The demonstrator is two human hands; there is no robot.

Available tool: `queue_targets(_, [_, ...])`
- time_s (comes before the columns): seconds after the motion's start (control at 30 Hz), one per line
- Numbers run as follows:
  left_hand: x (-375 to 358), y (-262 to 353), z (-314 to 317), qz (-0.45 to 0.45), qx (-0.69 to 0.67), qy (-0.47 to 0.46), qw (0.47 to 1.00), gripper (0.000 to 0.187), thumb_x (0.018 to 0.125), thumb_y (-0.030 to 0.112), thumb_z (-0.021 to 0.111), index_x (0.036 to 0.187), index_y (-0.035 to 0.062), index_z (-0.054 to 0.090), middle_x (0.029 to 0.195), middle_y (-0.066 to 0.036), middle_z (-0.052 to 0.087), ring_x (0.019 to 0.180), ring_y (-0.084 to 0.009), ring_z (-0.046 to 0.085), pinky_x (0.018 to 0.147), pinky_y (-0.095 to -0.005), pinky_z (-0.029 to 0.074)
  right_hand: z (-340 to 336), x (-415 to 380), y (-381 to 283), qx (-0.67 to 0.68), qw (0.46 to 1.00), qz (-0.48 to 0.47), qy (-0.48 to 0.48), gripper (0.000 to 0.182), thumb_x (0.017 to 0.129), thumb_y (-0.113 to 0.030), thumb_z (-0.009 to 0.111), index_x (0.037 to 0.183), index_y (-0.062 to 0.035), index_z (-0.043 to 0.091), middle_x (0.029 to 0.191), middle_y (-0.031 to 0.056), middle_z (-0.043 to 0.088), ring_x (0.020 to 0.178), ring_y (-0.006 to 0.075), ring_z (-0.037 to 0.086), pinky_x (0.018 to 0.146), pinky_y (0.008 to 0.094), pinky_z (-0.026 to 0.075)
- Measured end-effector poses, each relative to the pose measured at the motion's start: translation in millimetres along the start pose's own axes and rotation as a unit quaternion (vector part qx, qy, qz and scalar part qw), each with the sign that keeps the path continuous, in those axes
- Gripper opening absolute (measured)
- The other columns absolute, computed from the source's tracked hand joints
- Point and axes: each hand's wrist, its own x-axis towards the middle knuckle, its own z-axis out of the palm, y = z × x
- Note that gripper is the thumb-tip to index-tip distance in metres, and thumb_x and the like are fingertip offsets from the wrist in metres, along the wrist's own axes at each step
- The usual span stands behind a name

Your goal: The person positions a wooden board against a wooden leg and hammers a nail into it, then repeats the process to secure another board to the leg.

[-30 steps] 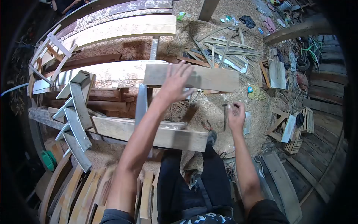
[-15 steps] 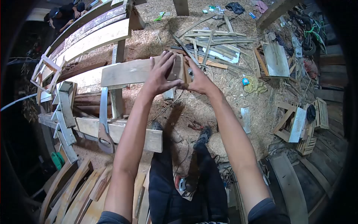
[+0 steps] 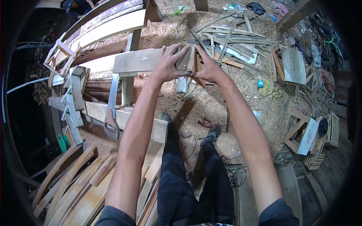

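Observation:
My left hand [image 3: 170,64] and my right hand [image 3: 211,68] are closed around a wooden block [image 3: 185,62] at arm's length in front of me. The left fingers curl over its top and the left thumb lies low across its near face. On the right side, my fingers press against a darker brown side of the piece, and both thumbs nearly meet at its lower edge. A pale board [image 3: 136,60] reaches left from under my left hand. Closest below that board is a handsaw [image 3: 112,107], upright with its handle down, against a bench plank [image 3: 145,120].
Several curved wooden pieces [image 3: 81,184] lie at lower left. A pile of thin wood strips [image 3: 233,41] is on the shavings-covered floor [image 3: 245,94]. Small wooden frames [image 3: 301,132] stand at right. A person [image 3: 77,7] is at upper left; a tape measure [image 3: 260,84] lies to the right.
The view has shifted, so the surroundings sit further right. Both hands stay closed on the block, which looks turned slightly, showing more of its near face.

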Motion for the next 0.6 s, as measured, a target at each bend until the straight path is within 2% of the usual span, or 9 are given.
queue_targets(0.2, [0.2,-3.9,3.5,0.022,0.003,0.03,0.999,0.102,0.062,0.048,0.088,0.15,0.0167,0.046,0.146,-0.011,0.046,0.139,-0.0321,0.041,0.117,-0.0568,0.02,-9.2,0.4,-4.3,0.022,0.999,0.01,-0.03,0.117,0.062,-0.023,0.091,0.157,-0.0044,0.026,0.152,0.0209,0.041,0.138,0.0281,0.044,0.116,0.0367,0.036])
queue_targets(0.23, [0.3,-4.3,3.9,0.02,0.007,0.031,0.999,0.103,0.061,0.048,0.089,0.149,0.0166,0.046,0.146,-0.011,0.047,0.139,-0.0318,0.041,0.117,-0.0562,0.02,-10.2,1.0,-6.2,0.027,0.998,0.026,-0.042,0.122,0.058,-0.019,0.089,0.157,-0.0048,0.021,0.154,0.0224,0.038,0.143,0.0337,0.037,0.121,0.0382,0.031])
queue_targets(0.3, [-0.2,-5.4,4.9,0.017,0.013,0.031,0.999,0.103,0.06,0.047,0.089,0.149,0.0163,0.047,0.145,-0.011,0.047,0.138,-0.0311,0.042,0.117,-0.0548,0.021,-10.3,-0.7,-9.6,0.001,0.999,0.021,-0.032,0.122,0.058,-0.02,0.09,0.157,-0.0041,0.022,0.153,0.0226,0.039,0.143,0.0343,0.038,0.121,0.0381,0.031])
queue_targets(0.43, [2.2,-6.3,5.5,0.021,0.003,0.042,0.999,0.098,0.059,0.046,0.089,0.144,0.0163,0.051,0.146,-0.009,0.047,0.138,-0.0298,0.042,0.115,-0.0583,0.022,-10.6,0.5,-9.0,-0.032,0.999,-0.005,-0.012,0.122,0.057,-0.024,0.092,0.155,-0.001,0.024,0.152,0.023,0.04,0.142,0.0354,0.038,0.12,0.0386,0.031])
queue_targets(0.53, [3.9,-7.3,4.8,0.015,0.0,0.041,0.999,0.098,0.057,0.046,0.09,0.143,0.0178,0.052,0.145,-0.008,0.048,0.137,-0.0286,0.043,0.114,-0.0583,0.022,-11.8,0.8,-7.3,-0.042,0.999,-0.012,-0.013,0.114,0.06,-0.022,0.085,0.154,0.0027,0.026,0.152,0.0233,0.04,0.141,0.0333,0.04,0.119,0.0373,0.032])
queue_targets(0.6, [4.1,-8.2,5.9,0.015,-0.007,0.042,0.999,0.098,0.056,0.046,0.09,0.143,0.0184,0.053,0.145,-0.008,0.049,0.137,-0.0281,0.044,0.114,-0.0585,0.022,-11.8,1.5,-4.3,-0.04,0.999,-0.009,-0.015,0.116,0.059,-0.023,0.087,0.154,0.0032,0.026,0.152,0.0234,0.039,0.141,0.0338,0.04,0.119,0.0377,0.031])
